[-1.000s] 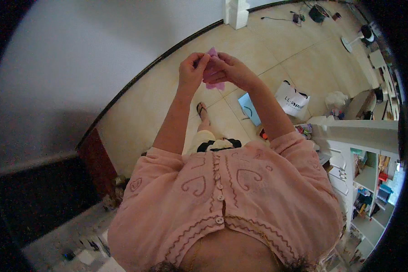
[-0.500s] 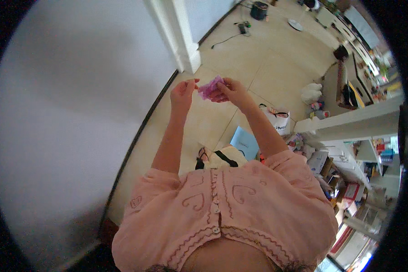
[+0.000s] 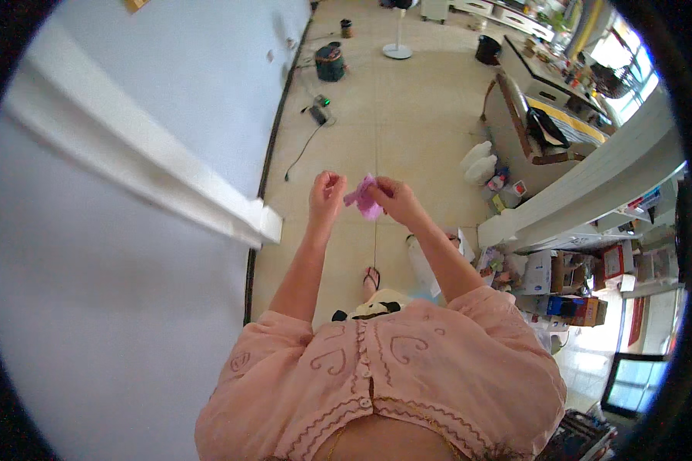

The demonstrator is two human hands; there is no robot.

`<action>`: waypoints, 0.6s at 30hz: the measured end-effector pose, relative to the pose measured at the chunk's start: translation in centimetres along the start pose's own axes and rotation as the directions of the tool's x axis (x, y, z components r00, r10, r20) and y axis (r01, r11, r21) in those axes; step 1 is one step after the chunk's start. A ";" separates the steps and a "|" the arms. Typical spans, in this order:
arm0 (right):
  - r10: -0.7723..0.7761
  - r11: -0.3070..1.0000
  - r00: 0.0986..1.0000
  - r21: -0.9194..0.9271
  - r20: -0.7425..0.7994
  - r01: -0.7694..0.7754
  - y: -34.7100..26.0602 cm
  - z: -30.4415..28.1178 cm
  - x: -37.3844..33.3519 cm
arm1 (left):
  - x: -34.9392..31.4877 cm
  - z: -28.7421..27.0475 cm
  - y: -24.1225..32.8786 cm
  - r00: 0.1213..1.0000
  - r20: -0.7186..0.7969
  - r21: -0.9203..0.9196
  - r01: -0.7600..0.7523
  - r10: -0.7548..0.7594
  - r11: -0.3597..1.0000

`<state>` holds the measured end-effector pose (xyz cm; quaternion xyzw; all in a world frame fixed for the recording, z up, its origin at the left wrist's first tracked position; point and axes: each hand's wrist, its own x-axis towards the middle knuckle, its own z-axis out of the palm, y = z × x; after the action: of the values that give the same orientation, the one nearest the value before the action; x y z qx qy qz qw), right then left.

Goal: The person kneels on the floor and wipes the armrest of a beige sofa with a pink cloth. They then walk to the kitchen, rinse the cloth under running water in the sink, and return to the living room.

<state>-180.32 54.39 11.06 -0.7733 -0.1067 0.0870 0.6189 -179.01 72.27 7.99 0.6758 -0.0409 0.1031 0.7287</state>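
Observation:
A crumpled, thin purple-pink piece (image 3: 367,198), cloth or soft plastic, hangs from my right hand (image 3: 398,201), whose fingers pinch its upper right side. My left hand (image 3: 327,198) is raised just to the left of it with a small gap between. Its fingers curl inward, and whether anything lies inside them is hidden. Both forearms stretch forward over the tiled floor (image 3: 338,253). Below them a foot in a black-strapped sandal (image 3: 371,278) shows.
A white door frame (image 3: 265,224) juts out on the left. Ahead lie a cable with an adapter (image 3: 317,115), a dark bin (image 3: 330,63) and a white round stand base (image 3: 397,51). To the right are white bags (image 3: 479,165), a wooden-framed sofa (image 3: 507,100) and cardboard boxes (image 3: 569,269).
My view has swung rightward and forward, bringing more of the room ahead into sight. The purple piece stays in my right hand but hangs bunched differently. My left hand remains curled beside it.

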 end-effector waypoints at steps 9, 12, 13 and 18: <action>0.055 0.998 0.990 0.023 -0.133 -0.053 1.6 -9.0 13.9 | 18.2 5.8 -5.4 0.980 0.125 0.309 -0.188 0.156 0.932; 0.063 0.998 0.979 0.016 -0.194 -0.061 2.5 -11.5 19.3 | 24.6 7.0 -8.5 0.978 0.150 0.291 -0.184 0.145 0.939; 0.064 0.998 0.974 0.043 -0.217 -0.056 3.0 -12.4 21.2 | 26.7 7.6 -9.3 0.977 0.156 0.289 -0.183 0.142 0.940; 0.075 0.997 0.962 -0.010 -0.264 -0.081 5.1 -17.3 31.2 | 38.5 11.4 -10.0 0.983 0.183 0.122 -0.046 0.023 0.991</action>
<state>-145.41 45.62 9.78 -0.7881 0.0061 0.0067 0.6155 -138.44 63.91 6.83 0.7261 -0.1119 0.0563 0.6760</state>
